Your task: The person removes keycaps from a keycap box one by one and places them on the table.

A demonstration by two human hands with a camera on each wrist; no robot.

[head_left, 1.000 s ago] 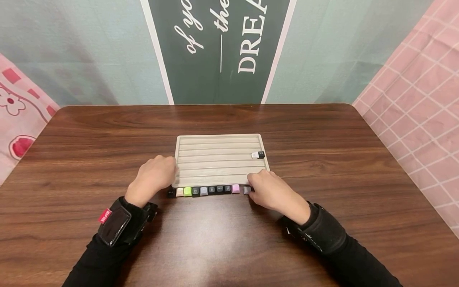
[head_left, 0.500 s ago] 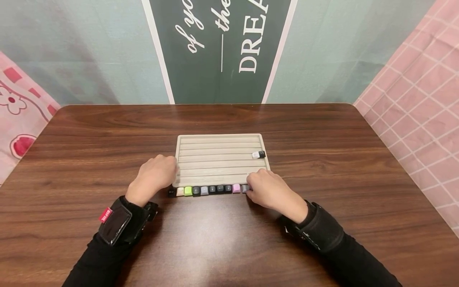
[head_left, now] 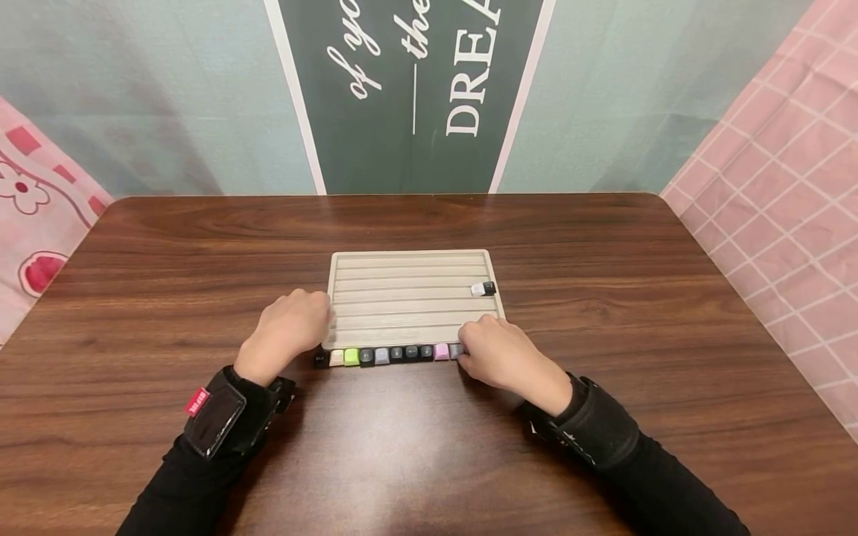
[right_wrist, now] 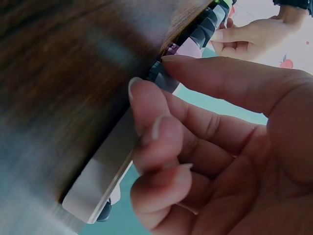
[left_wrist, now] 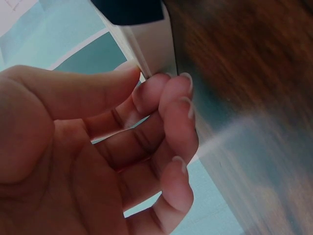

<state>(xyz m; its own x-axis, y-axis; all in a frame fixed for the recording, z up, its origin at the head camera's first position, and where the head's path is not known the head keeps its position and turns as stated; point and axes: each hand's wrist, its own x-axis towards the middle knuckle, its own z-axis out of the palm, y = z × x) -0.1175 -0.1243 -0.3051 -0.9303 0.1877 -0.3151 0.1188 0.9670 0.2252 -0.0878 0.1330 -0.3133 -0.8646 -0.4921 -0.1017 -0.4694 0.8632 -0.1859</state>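
A beige ridged tray [head_left: 402, 298] lies on the table. My left hand [head_left: 293, 327] holds its left edge; in the left wrist view the thumb [left_wrist: 105, 88] and curled fingers meet at the tray's edge [left_wrist: 151, 46]. Along the tray's near side runs a row of several keycaps: black, cream, lime green [head_left: 351, 357], dark grey, light grey and pink [head_left: 441, 352]. My right hand [head_left: 506, 353], at the tray's near right corner, pinches a grey keycap [right_wrist: 163, 78] at the row's right end, beside the pink one. Its fingers partly hide that keycap.
A white keycap [head_left: 477, 289] and a black keycap [head_left: 490, 288] sit side by side in a groove near the tray's right edge. Brown wooden table [head_left: 603, 283] surrounds the tray. Behind it hangs a green cloth with lettering [head_left: 415, 97], with pink cloths at both sides.
My right hand has slid slightly left with the grey keycap, closing the gap to the pink one. The left hand stays at the tray's edge.
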